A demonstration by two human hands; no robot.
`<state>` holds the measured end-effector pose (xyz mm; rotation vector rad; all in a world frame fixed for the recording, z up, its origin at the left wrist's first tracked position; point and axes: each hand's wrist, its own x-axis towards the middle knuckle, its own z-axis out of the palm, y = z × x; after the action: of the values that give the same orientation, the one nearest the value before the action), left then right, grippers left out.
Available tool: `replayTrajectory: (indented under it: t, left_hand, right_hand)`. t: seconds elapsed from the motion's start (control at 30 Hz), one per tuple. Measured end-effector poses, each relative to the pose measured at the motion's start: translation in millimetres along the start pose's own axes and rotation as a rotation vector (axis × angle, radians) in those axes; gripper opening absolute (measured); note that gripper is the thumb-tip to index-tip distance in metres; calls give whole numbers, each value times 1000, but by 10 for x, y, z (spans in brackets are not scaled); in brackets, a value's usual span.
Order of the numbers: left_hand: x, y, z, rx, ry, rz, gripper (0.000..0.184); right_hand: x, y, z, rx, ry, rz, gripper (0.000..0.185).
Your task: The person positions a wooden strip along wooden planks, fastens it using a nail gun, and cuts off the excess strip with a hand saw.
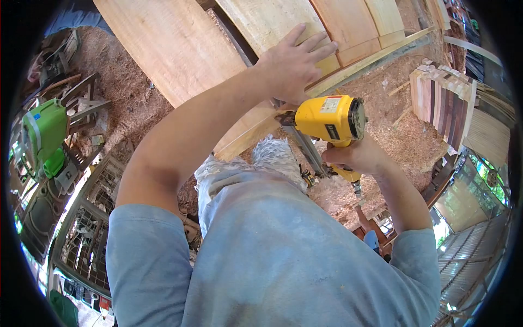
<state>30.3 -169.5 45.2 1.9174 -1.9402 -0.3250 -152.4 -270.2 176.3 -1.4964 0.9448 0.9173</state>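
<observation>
My left hand lies with its fingers spread on a pale wooden board. In my right hand is the handle of a yellow nail gun, my fingers wrapped around it. The nail gun's dark nose points left at the near edge of the boards, just below my left wrist; whether it touches the wood I cannot tell. A metal air fitting hangs from the handle's lower end. A wide plank lies to the left, with a dark gap between it and the board under my hand.
A reddish board lies to the right, with a wooden strip along the near edge. Stacked timber stands at right. Wood shavings cover the floor. A green machine and a metal grid frame are at left.
</observation>
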Motion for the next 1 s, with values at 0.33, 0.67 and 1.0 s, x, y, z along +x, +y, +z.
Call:
replayTrajectory:
  t: [0.33,0.67,1.0]
  left_hand:
    - [56,-8,3,13,-3,25,53]
    - [61,19,-83,53,-39,28,54]
    - [72,28,-55,61,-36,25,55]
  right_hand:
    - [-117,84,125,107,-86,-75,58]
    - [-95,36,201,101,-84,-88,58]
    - [-57,73,211,43,-17,-105,51]
